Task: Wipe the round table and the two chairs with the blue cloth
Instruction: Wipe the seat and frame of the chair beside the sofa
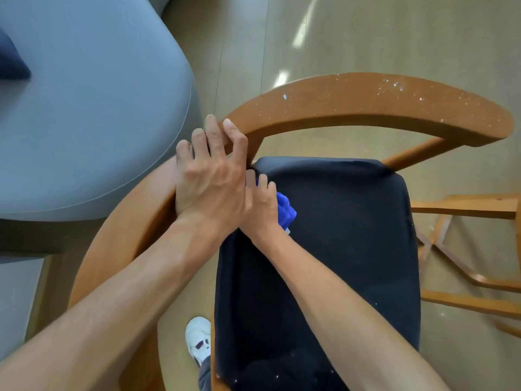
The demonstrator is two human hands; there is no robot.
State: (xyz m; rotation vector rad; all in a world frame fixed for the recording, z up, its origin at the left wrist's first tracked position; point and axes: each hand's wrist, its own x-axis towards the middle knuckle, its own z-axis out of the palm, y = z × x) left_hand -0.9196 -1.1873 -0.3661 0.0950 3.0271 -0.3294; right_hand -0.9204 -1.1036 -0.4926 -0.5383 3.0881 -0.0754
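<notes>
A wooden chair (366,105) with a curved back rail and a dark seat cushion (338,235) fills the view below me. My left hand (211,176) grips the curved rail at its left bend, fingers wrapped over the top. My right hand (260,206) sits just beside it, low by the seat's rear left corner, closed on the bunched blue cloth (286,210), which pokes out to the right of the fingers. White specks dot the rail's top on the right. The round table is not in view.
A grey sofa (93,108) stands close on the left, with a dark blue cushion (11,63) on it. Another wooden frame (465,210) lies at the right edge. My white shoe (198,340) stands on the wood floor (366,32) left of the seat.
</notes>
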